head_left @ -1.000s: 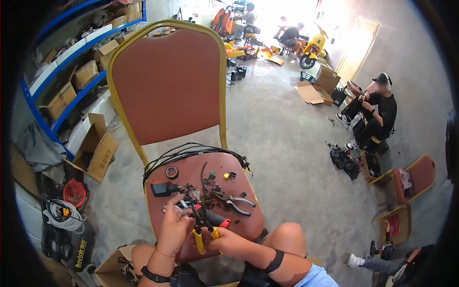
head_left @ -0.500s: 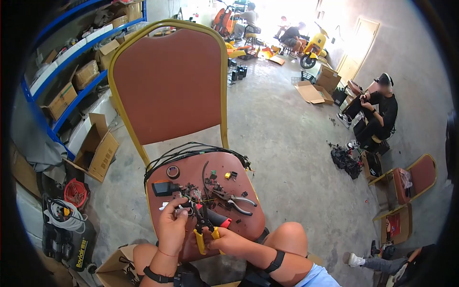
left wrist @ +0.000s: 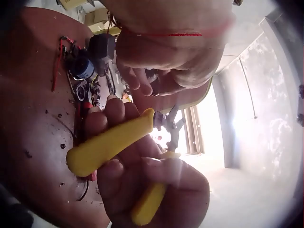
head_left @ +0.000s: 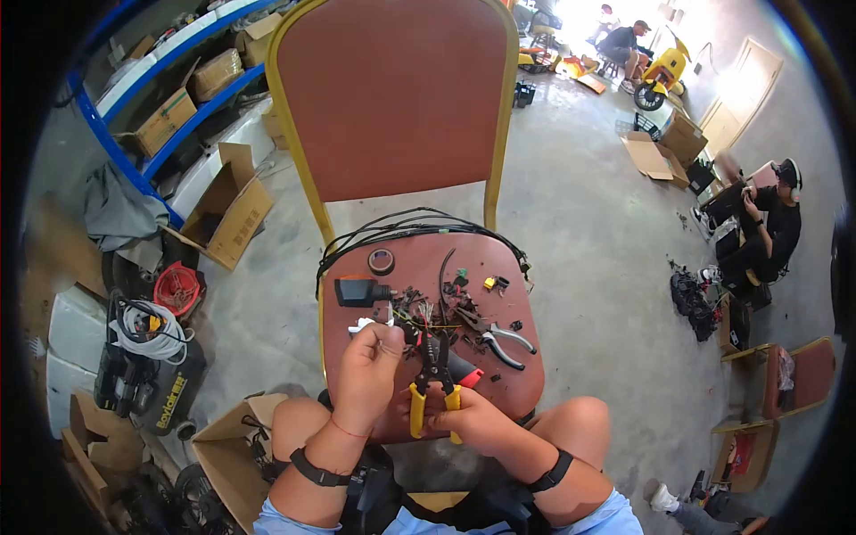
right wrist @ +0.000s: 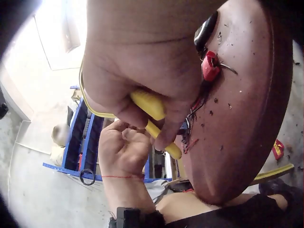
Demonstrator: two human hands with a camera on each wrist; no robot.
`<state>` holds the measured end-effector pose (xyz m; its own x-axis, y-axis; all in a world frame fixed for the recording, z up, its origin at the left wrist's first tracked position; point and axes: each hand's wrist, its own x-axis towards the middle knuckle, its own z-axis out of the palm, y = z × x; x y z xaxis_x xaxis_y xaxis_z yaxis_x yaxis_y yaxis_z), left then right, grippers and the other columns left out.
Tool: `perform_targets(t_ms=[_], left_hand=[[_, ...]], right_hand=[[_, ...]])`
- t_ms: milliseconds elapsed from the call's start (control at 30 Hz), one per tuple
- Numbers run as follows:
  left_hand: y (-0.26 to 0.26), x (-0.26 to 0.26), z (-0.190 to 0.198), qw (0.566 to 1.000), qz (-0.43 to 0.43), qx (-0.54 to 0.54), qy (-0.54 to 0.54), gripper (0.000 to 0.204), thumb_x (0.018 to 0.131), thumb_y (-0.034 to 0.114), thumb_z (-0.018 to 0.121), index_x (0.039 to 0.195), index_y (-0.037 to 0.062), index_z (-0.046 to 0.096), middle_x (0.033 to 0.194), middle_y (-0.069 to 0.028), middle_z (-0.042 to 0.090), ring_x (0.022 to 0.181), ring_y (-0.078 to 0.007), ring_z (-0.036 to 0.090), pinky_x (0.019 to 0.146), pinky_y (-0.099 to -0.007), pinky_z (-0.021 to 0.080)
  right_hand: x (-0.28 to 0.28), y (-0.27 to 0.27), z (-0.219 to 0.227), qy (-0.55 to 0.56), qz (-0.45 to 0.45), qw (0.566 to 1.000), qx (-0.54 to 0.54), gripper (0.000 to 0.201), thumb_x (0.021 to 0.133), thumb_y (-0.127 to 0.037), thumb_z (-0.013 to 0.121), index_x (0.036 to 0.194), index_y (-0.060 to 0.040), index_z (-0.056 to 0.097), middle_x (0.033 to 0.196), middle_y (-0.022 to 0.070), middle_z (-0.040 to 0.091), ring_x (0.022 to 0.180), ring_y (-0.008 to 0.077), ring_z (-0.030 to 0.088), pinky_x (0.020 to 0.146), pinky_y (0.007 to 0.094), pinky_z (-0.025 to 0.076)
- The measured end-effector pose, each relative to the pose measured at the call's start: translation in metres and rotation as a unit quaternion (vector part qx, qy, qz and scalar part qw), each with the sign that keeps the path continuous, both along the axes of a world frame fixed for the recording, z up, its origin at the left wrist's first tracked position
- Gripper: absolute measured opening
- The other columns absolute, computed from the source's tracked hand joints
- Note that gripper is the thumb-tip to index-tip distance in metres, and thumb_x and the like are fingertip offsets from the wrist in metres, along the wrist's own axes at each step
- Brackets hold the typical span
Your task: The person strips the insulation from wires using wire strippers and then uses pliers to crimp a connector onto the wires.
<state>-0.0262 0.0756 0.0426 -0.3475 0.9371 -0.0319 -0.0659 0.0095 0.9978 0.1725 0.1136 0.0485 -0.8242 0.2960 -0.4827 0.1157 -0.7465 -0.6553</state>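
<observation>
In the head view my right hand (head_left: 473,415) holds wire strippers (head_left: 437,366) by their yellow handles, which stand apart. The left wrist view shows one yellow handle (left wrist: 114,145) lying across the fingers of that hand. Just left of the tool's dark jaws, my left hand (head_left: 367,374) has thumb and fingertips pressed together around a small light-coloured piece, mostly hidden; I cannot tell its kind. Behind both hands, thin wires (head_left: 426,312) and dark scraps lie on the red chair seat (head_left: 410,254). A black tool with a red end (head_left: 464,367) lies beside the strippers.
Grey-handled pliers (head_left: 510,348), a tape roll (head_left: 382,261) and a black block with a ribbed stem (head_left: 357,292) lie on the seat. Black cables (head_left: 419,218) run along its back edge. An open carton (head_left: 234,209) stands left; a seated person (head_left: 771,227) is at right.
The head view has swung left and down, so the chair appears farther right and higher. My left fingers, looser and blurred at first, have closed together. My right hand keeps the strippers.
</observation>
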Motion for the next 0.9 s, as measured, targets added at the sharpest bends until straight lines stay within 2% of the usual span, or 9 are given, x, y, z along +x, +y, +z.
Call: perform_targets(t_ms=[100,133,200,300,367,467,667,767,900], left_hand=[[0.004,0.016,0.016,0.996,0.082,0.000,-0.038,0.044,0.095,-0.009,0.053,0.137,0.0033,0.053,0.133,-0.0069,0.061,0.108,-0.0148,0.062,0.097,-0.0286,0.049],[0.003,0.013,0.015,0.998,0.059,0.002,-0.038,0.057,0.090,-0.013,0.051,0.144,0.0035,0.049,0.142,-0.0085,0.055,0.112,-0.0158,0.060,0.099,-0.0293,0.049],[0.004,0.014,0.019,0.998,0.051,-0.011,-0.043,0.054,0.092,-0.011,0.053,0.143,0.0032,0.049,0.140,-0.0078,0.056,0.112,-0.0158,0.060,0.100,-0.0300,0.049],[0.003,0.017,0.019,0.995,0.053,-0.025,-0.080,0.047,0.097,-0.004,0.056,0.143,0.0027,0.049,0.132,-0.0082,0.058,0.114,-0.0142,0.060,0.100,-0.0296,0.049],[0.004,0.018,0.021,0.995,0.037,-0.036,-0.081,0.043,0.099,-0.002,0.057,0.141,0.0028,0.049,0.122,-0.0096,0.061,0.109,-0.0139,0.062,0.096,-0.0297,0.051],[0.002,0.016,0.011,0.997,0.012,-0.053,-0.057,0.039,0.098,0.007,0.064,0.135,0.0002,0.051,0.127,-0.0108,0.060,0.105,-0.0160,0.065,0.083,-0.0302,0.056],[0.002,0.022,0.012,0.999,0.013,-0.033,0.040,0.040,0.099,0.008,0.065,0.135,0.0023,0.051,0.114,-0.0087,0.065,0.099,-0.0127,0.065,0.088,-0.0301,0.055],[0.003,0.027,0.012,0.997,0.038,-0.014,0.068,0.040,0.097,0.013,0.066,0.134,0.0025,0.054,0.110,-0.0113,0.067,0.097,-0.0159,0.066,0.083,-0.0337,0.056],[0.004,0.031,0.010,0.989,0.063,0.027,0.132,0.037,0.092,0.008,0.067,0.128,0.0050,0.058,0.111,-0.0158,0.067,0.096,-0.0279,0.068,0.088,-0.0404,0.055]], right_hand=[[0.000,0.006,0.010,-0.104,0.075,0.988,0.089,0.044,0.094,0.005,0.055,0.138,0.0009,0.058,0.129,0.0099,0.068,0.116,0.0198,0.067,0.098,0.0349,0.055],[0.003,0.003,0.005,-0.068,0.042,0.994,0.068,0.044,0.094,0.005,0.056,0.137,0.0014,0.058,0.128,0.0103,0.068,0.116,0.0204,0.067,0.097,0.0353,0.055],[0.000,-0.003,-0.008,0.012,-0.012,1.000,0.025,0.042,0.094,0.006,0.056,0.136,0.0022,0.059,0.127,0.0110,0.069,0.115,0.0216,0.068,0.095,0.0360,0.056],[-0.002,-0.005,0.005,-0.019,-0.034,0.999,0.021,0.043,0.093,0.009,0.057,0.136,0.0021,0.056,0.125,0.0139,0.069,0.114,0.0262,0.069,0.100,0.0399,0.055],[-0.001,-0.003,0.001,-0.033,-0.015,0.999,0.036,0.041,0.093,0.010,0.056,0.134,0.0032,0.056,0.124,0.0144,0.068,0.112,0.0275,0.070,0.097,0.0402,0.057],[0.001,-0.005,0.000,-0.046,-0.042,0.998,0.021,0.036,0.094,0.009,0.055,0.130,0.0041,0.058,0.120,0.0131,0.068,0.110,0.0258,0.069,0.095,0.0397,0.057],[0.001,-0.006,-0.008,-0.060,-0.049,0.996,0.040,0.037,0.093,0.005,0.057,0.130,0.0049,0.058,0.123,0.0135,0.067,0.111,0.0267,0.068,0.096,0.0402,0.057],[0.001,-0.003,-0.005,-0.086,-0.025,0.991,0.098,0.039,0.091,0.003,0.057,0.131,0.0058,0.058,0.123,0.0143,0.067,0.111,0.0276,0.068,0.096,0.0409,0.058],[0.000,-0.007,-0.002,-0.077,-0.060,0.992,0.080,0.043,0.089,0.003,0.055,0.132,0.0058,0.057,0.123,0.0156,0.067,0.108,0.0276,0.070,0.094,0.0414,0.060]])
